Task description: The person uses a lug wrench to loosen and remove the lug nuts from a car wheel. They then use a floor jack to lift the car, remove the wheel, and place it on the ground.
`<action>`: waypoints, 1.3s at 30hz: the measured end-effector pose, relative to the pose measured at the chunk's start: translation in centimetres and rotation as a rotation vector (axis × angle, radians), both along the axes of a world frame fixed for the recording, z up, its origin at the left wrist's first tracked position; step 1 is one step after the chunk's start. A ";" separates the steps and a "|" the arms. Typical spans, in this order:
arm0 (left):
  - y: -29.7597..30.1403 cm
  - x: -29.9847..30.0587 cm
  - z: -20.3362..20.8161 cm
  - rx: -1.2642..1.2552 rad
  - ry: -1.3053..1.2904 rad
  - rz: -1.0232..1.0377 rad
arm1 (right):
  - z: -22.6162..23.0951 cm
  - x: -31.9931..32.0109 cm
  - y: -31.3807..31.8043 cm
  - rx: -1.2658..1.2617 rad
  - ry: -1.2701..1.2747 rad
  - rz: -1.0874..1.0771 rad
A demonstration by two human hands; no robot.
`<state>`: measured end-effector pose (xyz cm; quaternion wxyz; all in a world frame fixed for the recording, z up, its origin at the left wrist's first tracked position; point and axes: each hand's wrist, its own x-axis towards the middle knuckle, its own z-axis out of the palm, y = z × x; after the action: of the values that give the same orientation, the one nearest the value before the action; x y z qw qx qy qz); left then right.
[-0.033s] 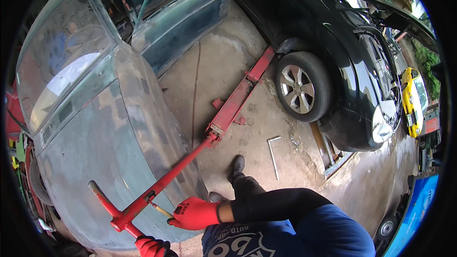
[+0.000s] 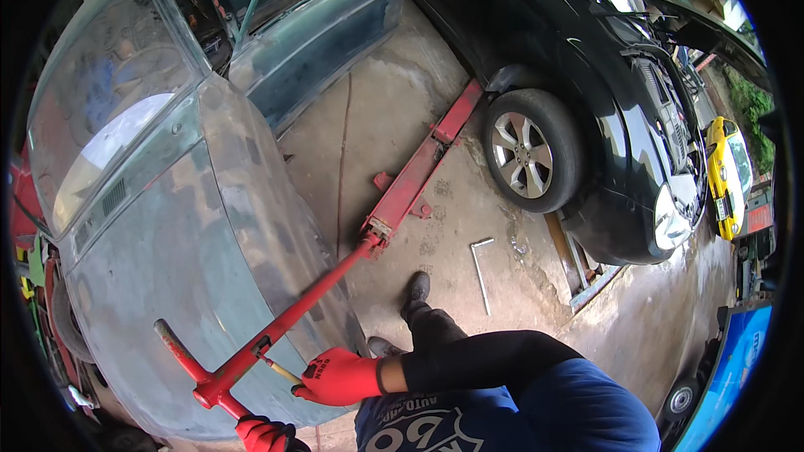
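A long red floor jack (image 2: 410,172) stretches across the concrete, its far end at the black car's (image 2: 553,25) side behind the front wheel (image 2: 533,151). Its red handle (image 2: 310,295) slants up toward me and ends in a T-shaped crossbar. Around the near end of that crossbar, my left hand (image 2: 265,433) is closed, in a red and black glove, partly cut off by the lower edge. A slim yellowish lever (image 2: 283,371) juts from a slot in the handle. My red-gloved right hand (image 2: 339,377) pinches its near end, with the forearm crossing in front of my body.
A dull green-grey car body (image 2: 159,259) with an open door (image 2: 322,46) stands on the left, beneath the jack handle. An L-shaped wrench (image 2: 480,276) lies on the floor. A metal-edged floor opening (image 2: 586,285) is beside the black car. A yellow car (image 2: 725,176) stands far right.
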<state>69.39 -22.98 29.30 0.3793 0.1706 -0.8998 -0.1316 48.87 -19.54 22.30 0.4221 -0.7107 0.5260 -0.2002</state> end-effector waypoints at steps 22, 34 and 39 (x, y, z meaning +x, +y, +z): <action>-0.2 -46.0 6.8 -0.183 0.216 -0.270 | -0.8 -35.3 5.4 -0.298 -0.157 -0.786; -1.2 -36.9 7.0 -0.146 0.147 -0.392 | 1.5 -27.1 6.1 -0.402 -0.169 -0.703; -1.8 -24.1 5.8 -0.114 -0.008 -0.316 | 2.8 -17.6 4.7 -0.123 -0.073 -0.554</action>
<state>45.30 -24.81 35.06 0.3592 0.0059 -0.9231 -0.1376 31.24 -14.86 25.09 0.3259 -0.5566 0.6715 -0.3648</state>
